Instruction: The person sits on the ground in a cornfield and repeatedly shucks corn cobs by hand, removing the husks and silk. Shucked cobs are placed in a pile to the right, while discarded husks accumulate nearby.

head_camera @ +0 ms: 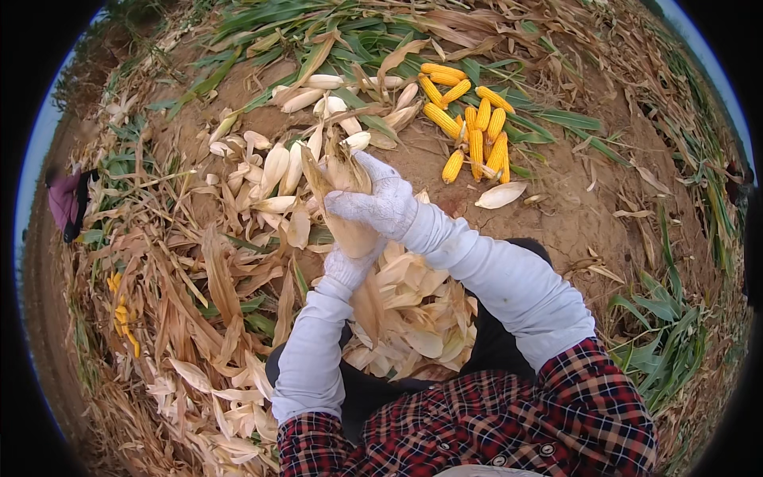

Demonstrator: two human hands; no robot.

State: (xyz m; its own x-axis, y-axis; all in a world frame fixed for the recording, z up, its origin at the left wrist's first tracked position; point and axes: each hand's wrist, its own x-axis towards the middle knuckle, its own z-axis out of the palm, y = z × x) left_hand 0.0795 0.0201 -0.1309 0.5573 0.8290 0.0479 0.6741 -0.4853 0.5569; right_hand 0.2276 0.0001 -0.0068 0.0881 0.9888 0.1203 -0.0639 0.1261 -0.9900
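Observation:
Both of my hands wear whitish gloves and meet on one corn ear in dry husk (353,235). My left hand (350,267) grips its lower end from below, partly hidden behind the husk. Higher up, my right hand (384,200) wraps around the ear, thumb across the front. The husk's tip is split and spread apart above the right hand. No kernels show on this ear. Just beyond it lie several unhusked ears (276,170) in pale husks. A pile of stripped husks (417,316) fills the space between my legs.
Bare yellow cobs (477,134) lie heaped ahead to the right, beside a loose husked ear (501,195). Dry stalks and leaves (197,298) cover the left ground. Green leaves (667,334) lie right. A person (64,200) is at far left, near more yellow cobs (123,316).

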